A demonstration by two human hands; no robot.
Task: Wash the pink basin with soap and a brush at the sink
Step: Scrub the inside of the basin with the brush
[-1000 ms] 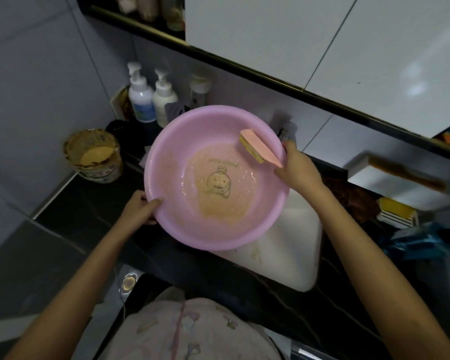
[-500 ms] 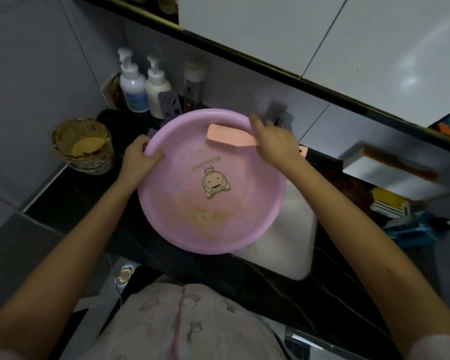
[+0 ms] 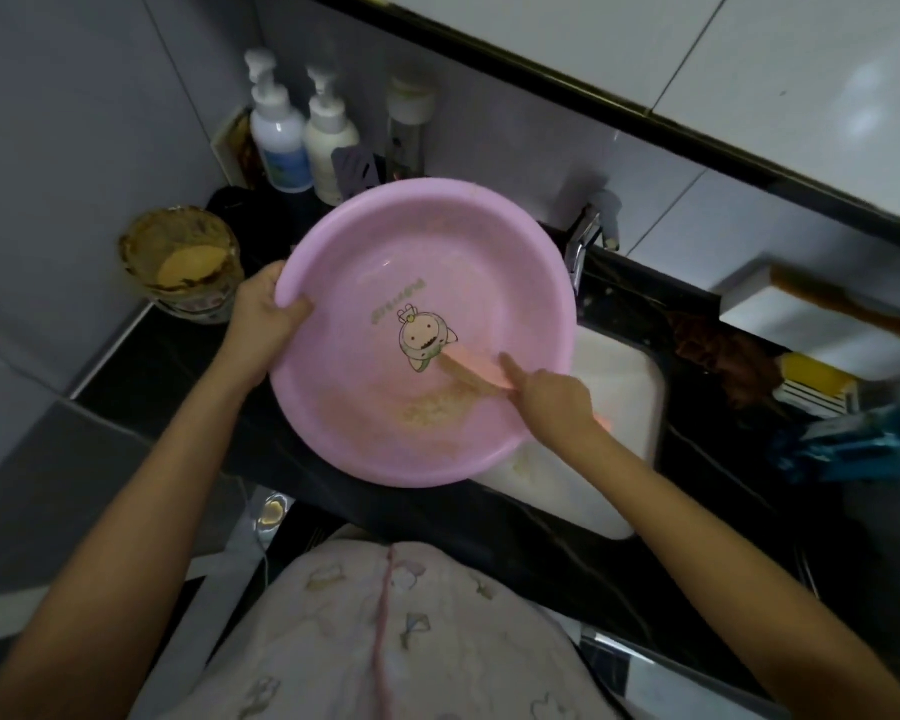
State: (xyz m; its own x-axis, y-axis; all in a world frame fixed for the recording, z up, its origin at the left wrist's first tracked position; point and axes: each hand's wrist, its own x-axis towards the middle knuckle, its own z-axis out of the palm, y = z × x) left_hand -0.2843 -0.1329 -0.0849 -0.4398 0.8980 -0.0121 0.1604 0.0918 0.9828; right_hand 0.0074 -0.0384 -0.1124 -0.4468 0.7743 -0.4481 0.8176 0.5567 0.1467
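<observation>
Head view: my left hand (image 3: 266,317) is gripping the left rim of the pink basin (image 3: 437,241), tilting it over the sink (image 3: 624,387); my right hand (image 3: 554,400) is clasping the brush (image 3: 471,368) inside. Light, stiff, probably soap-slick, so I'm favouring the rim.

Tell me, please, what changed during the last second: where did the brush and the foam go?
The right hand swept the brush from the far rim of the pink basin down to its floor, beside the printed figure. The left hand slid up the left rim. The foam ran off the figure toward the near wall. Both grips, the sink and bottles stayed.
</observation>
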